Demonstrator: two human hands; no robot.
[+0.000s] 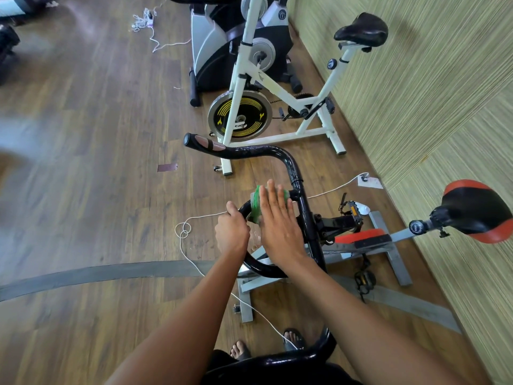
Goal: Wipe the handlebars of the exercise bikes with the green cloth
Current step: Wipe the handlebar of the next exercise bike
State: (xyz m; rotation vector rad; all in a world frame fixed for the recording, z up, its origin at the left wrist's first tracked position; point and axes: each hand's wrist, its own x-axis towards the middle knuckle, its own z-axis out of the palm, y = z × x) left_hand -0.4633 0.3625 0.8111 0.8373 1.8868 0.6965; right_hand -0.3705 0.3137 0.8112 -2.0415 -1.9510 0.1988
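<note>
The near exercise bike has a black looping handlebar [277, 152] that curves from a far left grip down to the bottom of the frame. My left hand [231, 232] grips the inner black loop of this handlebar. My right hand [277, 220] lies flat with straight fingers on the green cloth [256, 202], pressing it on the bar's middle part. Only the cloth's left edge and a strip past my fingertips show.
A white exercise bike [277, 87] with a yellow-marked flywheel stands farther along the striped wall [430, 107]. Behind it is a black and grey machine [216, 51]. A white cable [194, 262] trails over the wooden floor. The near bike's red and black saddle [477, 212] is at right.
</note>
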